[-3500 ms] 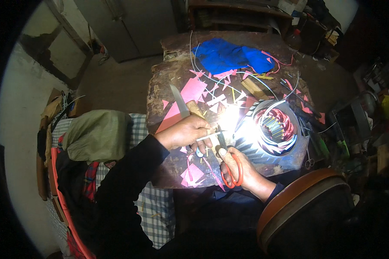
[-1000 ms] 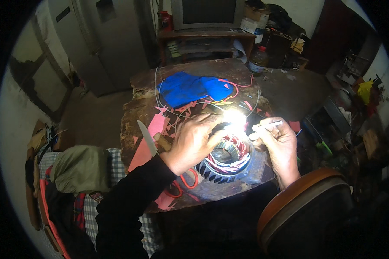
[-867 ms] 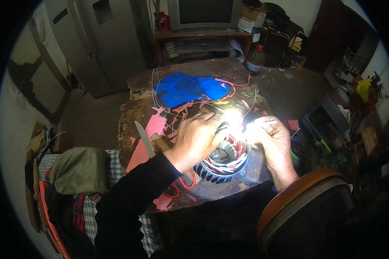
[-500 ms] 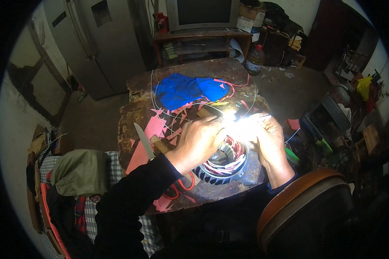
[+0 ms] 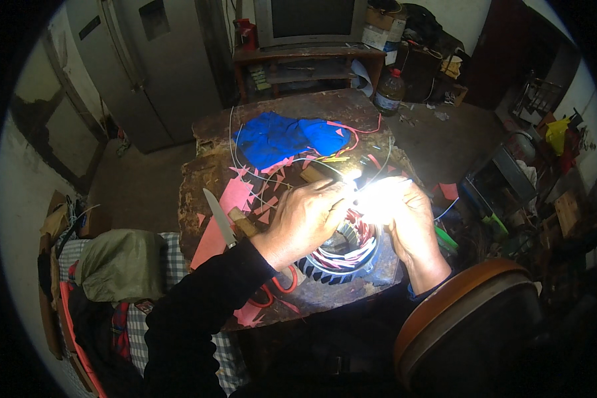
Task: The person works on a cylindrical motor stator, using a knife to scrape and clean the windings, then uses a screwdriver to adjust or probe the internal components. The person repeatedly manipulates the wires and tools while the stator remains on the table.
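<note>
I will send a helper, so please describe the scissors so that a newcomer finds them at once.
Find the worn table in the middle. Near its lower edge, just right of the black left sleeve, lie the scissors, partly hidden. Their orange-red handle loops set them apart from the flat pink scraps beside them.

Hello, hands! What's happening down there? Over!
Left hand, right hand close together, fingertips lost in glare, grips unclear. Wire-wound ring on table, partly hidden by left hand. Red-handled scissors nearby.

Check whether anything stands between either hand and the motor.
Nothing visible does. The left hand is at the left side of the motor, the right hand at its right; glare hides any contact. The knife lies left of both hands.
</note>
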A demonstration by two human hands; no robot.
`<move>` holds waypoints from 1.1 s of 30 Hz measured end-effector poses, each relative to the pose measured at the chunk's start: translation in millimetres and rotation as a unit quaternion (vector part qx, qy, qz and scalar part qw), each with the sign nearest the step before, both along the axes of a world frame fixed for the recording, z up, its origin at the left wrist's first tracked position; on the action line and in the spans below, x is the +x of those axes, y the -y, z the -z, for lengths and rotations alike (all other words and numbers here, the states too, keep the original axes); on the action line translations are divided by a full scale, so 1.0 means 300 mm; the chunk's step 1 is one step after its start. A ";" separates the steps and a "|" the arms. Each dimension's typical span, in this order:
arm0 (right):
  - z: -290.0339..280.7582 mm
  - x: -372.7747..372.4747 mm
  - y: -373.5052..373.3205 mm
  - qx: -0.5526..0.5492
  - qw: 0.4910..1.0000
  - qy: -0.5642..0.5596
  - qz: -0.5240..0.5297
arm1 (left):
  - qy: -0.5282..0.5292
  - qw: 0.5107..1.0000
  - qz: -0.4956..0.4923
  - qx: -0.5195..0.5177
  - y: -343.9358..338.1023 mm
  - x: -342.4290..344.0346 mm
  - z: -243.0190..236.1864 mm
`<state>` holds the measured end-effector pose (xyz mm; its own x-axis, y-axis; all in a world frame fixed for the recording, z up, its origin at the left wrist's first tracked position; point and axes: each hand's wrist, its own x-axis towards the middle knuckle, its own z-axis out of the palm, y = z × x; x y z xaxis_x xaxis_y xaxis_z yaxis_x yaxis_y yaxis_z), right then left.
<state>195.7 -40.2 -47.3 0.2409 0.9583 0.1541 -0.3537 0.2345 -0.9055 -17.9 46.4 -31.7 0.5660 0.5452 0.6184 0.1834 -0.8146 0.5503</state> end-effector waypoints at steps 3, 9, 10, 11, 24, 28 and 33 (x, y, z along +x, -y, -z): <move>0.005 -0.006 -0.005 -0.008 1.000 0.002 -0.015 | -0.014 1.000 0.009 -0.002 -0.001 -0.004 -0.002; -0.002 -0.021 0.000 0.003 0.996 0.083 -0.036 | 0.014 0.999 0.034 -0.004 -0.007 0.005 -0.005; -0.005 -0.022 0.002 0.001 0.993 0.108 -0.042 | 0.019 0.999 0.038 -0.018 -0.007 0.003 -0.006; -0.007 -0.022 0.003 0.004 0.992 0.121 -0.036 | 0.013 0.999 0.040 -0.034 -0.007 0.000 -0.008; 0.000 -0.036 -0.029 0.001 0.987 0.155 -0.033 | -0.026 0.994 0.019 -0.104 0.001 -0.086 0.031; -0.019 -0.038 -0.027 -0.004 0.984 0.167 -0.067 | -0.016 0.994 0.034 -0.100 0.000 -0.072 0.031; -0.030 -0.043 -0.036 0.001 0.973 0.217 -0.081 | -0.035 0.996 0.022 -0.077 -0.009 -0.075 0.027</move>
